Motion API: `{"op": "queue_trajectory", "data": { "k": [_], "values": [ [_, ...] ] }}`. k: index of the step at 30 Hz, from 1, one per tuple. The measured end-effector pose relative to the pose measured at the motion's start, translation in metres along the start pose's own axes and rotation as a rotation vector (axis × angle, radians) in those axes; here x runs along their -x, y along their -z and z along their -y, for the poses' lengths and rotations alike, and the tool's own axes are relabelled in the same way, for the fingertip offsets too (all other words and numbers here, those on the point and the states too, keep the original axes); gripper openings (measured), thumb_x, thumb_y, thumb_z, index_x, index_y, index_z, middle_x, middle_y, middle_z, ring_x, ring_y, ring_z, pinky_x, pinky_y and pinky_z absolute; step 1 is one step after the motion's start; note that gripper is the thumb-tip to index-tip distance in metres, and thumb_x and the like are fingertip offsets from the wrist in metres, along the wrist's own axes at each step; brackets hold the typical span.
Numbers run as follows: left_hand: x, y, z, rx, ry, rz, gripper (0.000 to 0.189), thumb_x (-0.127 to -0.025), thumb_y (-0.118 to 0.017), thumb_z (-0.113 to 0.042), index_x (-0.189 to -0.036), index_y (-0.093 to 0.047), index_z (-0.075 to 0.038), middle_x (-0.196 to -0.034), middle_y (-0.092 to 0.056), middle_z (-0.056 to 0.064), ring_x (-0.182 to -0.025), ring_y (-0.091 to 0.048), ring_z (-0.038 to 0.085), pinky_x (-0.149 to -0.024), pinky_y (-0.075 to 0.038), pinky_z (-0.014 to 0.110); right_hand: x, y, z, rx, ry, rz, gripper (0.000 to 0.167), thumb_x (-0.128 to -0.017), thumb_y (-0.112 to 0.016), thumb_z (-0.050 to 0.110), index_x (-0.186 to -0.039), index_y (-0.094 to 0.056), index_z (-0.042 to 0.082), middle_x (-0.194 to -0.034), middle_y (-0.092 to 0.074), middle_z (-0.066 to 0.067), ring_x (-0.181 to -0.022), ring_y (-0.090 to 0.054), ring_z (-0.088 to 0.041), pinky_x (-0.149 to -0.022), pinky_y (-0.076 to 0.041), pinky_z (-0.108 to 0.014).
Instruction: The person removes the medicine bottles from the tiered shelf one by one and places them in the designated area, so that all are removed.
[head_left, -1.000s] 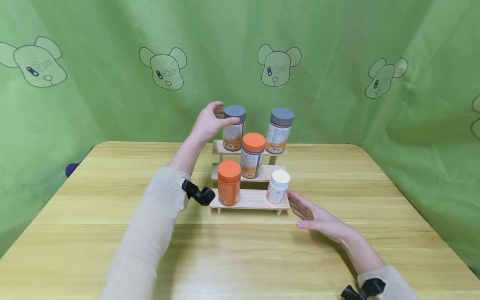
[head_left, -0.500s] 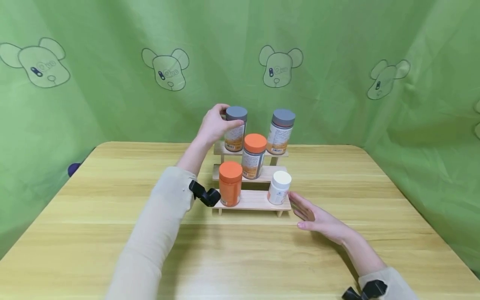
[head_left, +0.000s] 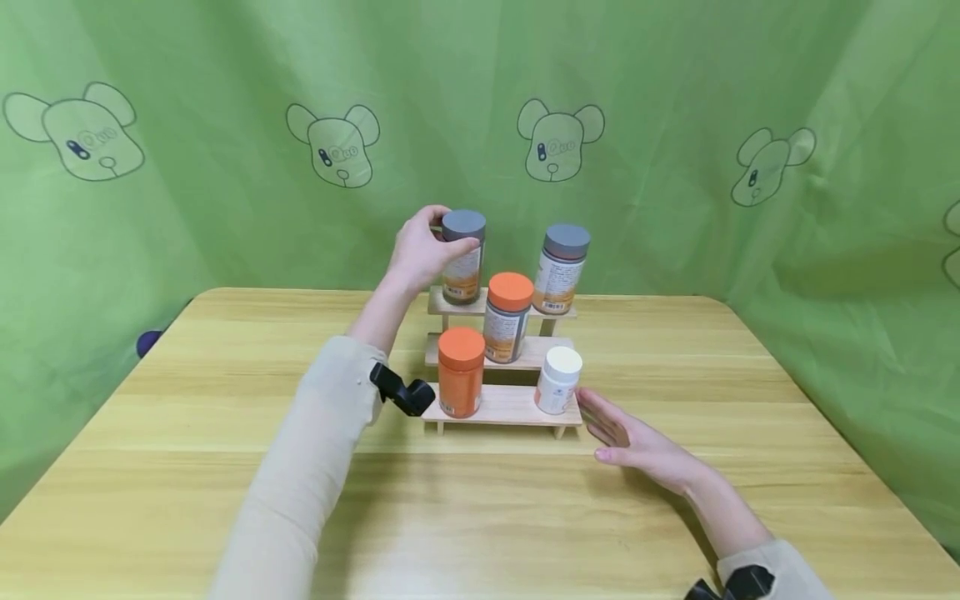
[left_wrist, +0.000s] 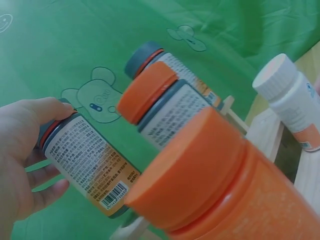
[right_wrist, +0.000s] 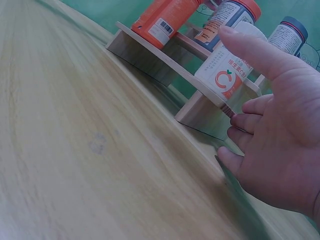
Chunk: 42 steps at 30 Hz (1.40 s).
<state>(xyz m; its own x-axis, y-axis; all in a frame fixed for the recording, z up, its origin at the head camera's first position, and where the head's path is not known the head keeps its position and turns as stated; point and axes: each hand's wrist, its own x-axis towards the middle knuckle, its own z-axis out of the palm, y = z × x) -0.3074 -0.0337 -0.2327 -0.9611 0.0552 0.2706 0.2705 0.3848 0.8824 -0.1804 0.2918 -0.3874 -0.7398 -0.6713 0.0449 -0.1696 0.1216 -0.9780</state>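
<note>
My left hand (head_left: 422,252) grips a grey-capped supplement bottle (head_left: 462,271) near its cap, at the left end of the top shelf of a small three-step wooden rack (head_left: 517,404). In the left wrist view the thumb lies across the front of that bottle's cap, other fingers round the far side. Whether its base touches the shelf I cannot tell. My right hand (head_left: 637,442) is at the right end of the lowest shelf, fingers extended close to a white bottle (head_left: 558,381). In the right wrist view the fingertips are by the shelf's end and hold nothing.
A second grey-capped bottle (head_left: 561,271) stands on the top shelf's right. An orange-capped dark bottle (head_left: 507,319) is on the middle shelf; an all-orange bottle (head_left: 461,372) stands lowest left. The rack sits on a wooden table (head_left: 480,517) before a green curtain (head_left: 660,192).
The grey-capped bottle in my left hand has shifted slightly left along the top shelf. My right hand stays in place beside the rack. The head view has tilted a little.
</note>
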Motion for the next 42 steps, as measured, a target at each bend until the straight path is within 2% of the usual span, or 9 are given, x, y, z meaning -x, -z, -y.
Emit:
{"op": "queue_trajectory", "data": {
  "k": [3,7,13,21,29,35,42],
  "values": [
    [0.0,0.007,0.001,-0.007,-0.001,-0.021,0.056,-0.079,-0.075,-0.024,-0.126,-0.049,-0.007,-0.12,-0.056,0.008,-0.104,-0.054,0.02,-0.087,-0.046,0.031,0.0,-0.001,0.0,0.0,0.0,0.001,0.077,-0.091,-0.049,-0.002,-0.144,0.005,-0.006,-0.149,0.012,-0.026,-0.136,0.0,-0.033,-0.104,-0.019,-0.014],
    [0.001,0.019,0.004,0.001,0.011,-0.039,0.056,-0.079,-0.074,-0.023,-0.126,-0.049,-0.008,-0.123,-0.054,0.008,-0.106,-0.053,0.02,-0.09,-0.045,0.03,-0.001,-0.001,0.0,0.001,-0.009,-0.003,0.077,-0.091,-0.05,-0.001,-0.145,0.005,-0.005,-0.149,0.011,-0.026,-0.133,0.004,-0.043,-0.104,-0.02,-0.014],
    [0.003,0.041,0.019,0.007,0.029,-0.076,0.057,-0.079,-0.073,-0.022,-0.128,-0.047,-0.007,-0.125,-0.053,0.009,-0.109,-0.052,0.021,-0.093,-0.043,0.033,-0.001,0.0,-0.001,-0.003,-0.008,-0.001,0.077,-0.091,-0.05,-0.002,-0.144,0.006,-0.006,-0.149,0.012,-0.027,-0.131,0.006,-0.046,-0.103,-0.02,-0.014],
    [0.008,0.082,0.049,-0.015,0.054,-0.156,0.059,-0.08,-0.073,-0.02,-0.129,-0.045,-0.004,-0.126,-0.051,0.013,-0.111,-0.051,0.025,-0.096,-0.042,0.037,-0.001,0.0,-0.002,-0.012,-0.003,0.002,0.076,-0.091,-0.049,-0.002,-0.144,0.005,-0.006,-0.148,0.013,-0.026,-0.131,0.006,-0.046,-0.103,-0.02,-0.014],
    [0.024,0.121,0.087,-0.104,0.105,-0.25,0.061,-0.08,-0.071,-0.021,-0.13,-0.043,0.0,-0.129,-0.048,0.018,-0.114,-0.048,0.03,-0.098,-0.039,0.041,-0.002,0.0,-0.002,-0.005,-0.008,0.001,0.076,-0.091,-0.049,-0.003,-0.145,0.006,-0.005,-0.149,0.012,-0.025,-0.133,0.003,-0.041,-0.104,-0.02,-0.015],
    [0.038,0.141,0.118,-0.127,0.172,-0.338,0.062,-0.082,-0.069,-0.022,-0.132,-0.042,0.002,-0.13,-0.047,0.02,-0.113,-0.046,0.031,-0.099,-0.038,0.042,0.0,0.001,0.0,-0.006,0.007,0.009,0.076,-0.091,-0.048,-0.003,-0.144,0.006,-0.006,-0.148,0.014,-0.026,-0.135,0.0,-0.037,-0.104,-0.02,-0.014],
    [0.047,0.155,0.144,-0.123,0.253,-0.37,0.064,-0.084,-0.067,-0.024,-0.135,-0.038,0.002,-0.133,-0.044,0.02,-0.117,-0.044,0.032,-0.101,-0.036,0.041,-0.002,-0.001,0.0,-0.012,0.014,0.012,0.076,-0.091,-0.049,-0.003,-0.144,0.006,-0.007,-0.148,0.013,-0.027,-0.132,0.004,-0.042,-0.104,-0.019,-0.014]
  ]
}}
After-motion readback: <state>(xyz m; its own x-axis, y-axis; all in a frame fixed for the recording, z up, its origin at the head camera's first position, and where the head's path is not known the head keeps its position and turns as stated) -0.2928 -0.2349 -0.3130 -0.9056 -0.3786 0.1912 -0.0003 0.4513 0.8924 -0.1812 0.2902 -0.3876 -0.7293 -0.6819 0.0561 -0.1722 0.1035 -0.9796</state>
